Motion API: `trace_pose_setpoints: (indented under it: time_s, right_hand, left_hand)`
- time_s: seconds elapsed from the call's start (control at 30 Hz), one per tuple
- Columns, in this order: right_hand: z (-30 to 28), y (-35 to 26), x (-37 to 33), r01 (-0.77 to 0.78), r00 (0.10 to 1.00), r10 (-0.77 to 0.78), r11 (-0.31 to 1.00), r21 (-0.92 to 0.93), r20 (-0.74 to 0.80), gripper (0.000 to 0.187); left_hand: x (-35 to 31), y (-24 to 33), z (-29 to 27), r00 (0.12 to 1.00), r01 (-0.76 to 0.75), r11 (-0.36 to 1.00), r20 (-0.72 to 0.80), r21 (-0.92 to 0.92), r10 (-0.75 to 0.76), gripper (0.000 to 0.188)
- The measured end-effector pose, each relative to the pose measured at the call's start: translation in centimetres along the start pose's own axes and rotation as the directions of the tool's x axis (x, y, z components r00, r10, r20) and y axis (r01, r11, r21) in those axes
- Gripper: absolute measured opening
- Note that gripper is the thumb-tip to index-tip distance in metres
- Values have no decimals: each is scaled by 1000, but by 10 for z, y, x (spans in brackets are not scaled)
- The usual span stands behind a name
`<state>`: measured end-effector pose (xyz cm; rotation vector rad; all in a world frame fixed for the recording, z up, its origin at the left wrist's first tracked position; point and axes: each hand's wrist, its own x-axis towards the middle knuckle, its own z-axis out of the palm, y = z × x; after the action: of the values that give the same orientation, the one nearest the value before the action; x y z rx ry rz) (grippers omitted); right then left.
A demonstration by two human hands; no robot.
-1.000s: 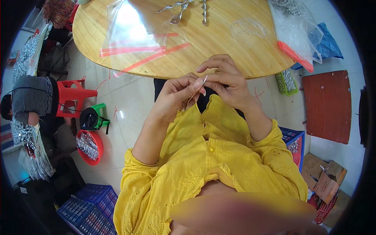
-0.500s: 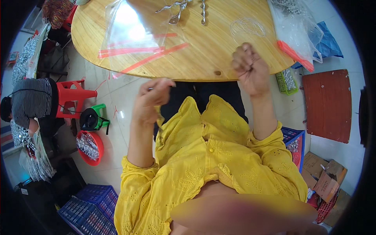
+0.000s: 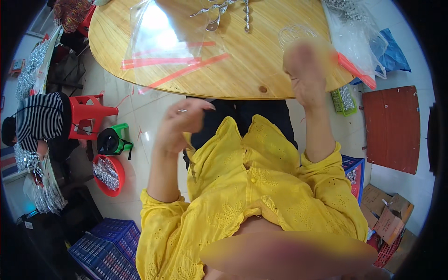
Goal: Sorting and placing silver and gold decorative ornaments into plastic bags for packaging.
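Note:
My left hand (image 3: 183,122) is raised just in front of the table's near edge, its fingers curled together and a ring on one finger. Whatever it may grip is too small to make out. Over the right part of the round wooden table (image 3: 252,60) is my right hand (image 3: 305,70), its fingers blurred. A loose coil of thin pale wire (image 3: 291,33) lies beside it, partly covered. Twisted silver strips (image 3: 247,18) rest at the table's far side. Clear plastic bags (image 3: 163,44) with red edge strips lie at the left.
A large clear bag of silvery pieces (image 3: 354,32) sits at the table's right edge. Beside a red stool (image 3: 88,114) on the left, a person in a striped top (image 3: 39,114) bends over. A red basin (image 3: 122,175), blue crates (image 3: 105,245) and a brown board (image 3: 391,128) stand around.
My right hand has shifted slightly right and is now blurred, covering part of the wire coil. My left hand has dropped a little, its fingers still curled. The view has shifted slightly.

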<state>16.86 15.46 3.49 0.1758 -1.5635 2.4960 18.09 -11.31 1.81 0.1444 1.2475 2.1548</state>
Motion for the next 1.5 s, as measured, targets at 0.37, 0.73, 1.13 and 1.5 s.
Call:
trace_pose_setpoints:
  time_s: [0.37, 0.73, 1.13, 1.5]
  right_hand:
    - [-36, -33, 30, 316, 946, -324, 933, 170, 22, 6]
    - [-19, 4, -2, 0, 1000, -2, 904, -427, -3, 23]
    - [-64, -8, -4, 2, 959, -233, 573, -820, -161, 16]
    - [-64, 5, 19, 116, 978, -187, 92, -989, 97, 12]
  left_hand:
    - [-28, -16, 0, 975, 123, 888, 113, 442, -191, 21]
    - [28, 63, -82, 681, 64, 376, -316, 925, 661, 29]
    - [77, 95, -127, 691, 514, -90, -350, 853, 633, 42]
    - [71, 78, -39, 731, 18, -115, 65, 993, 679, 45]
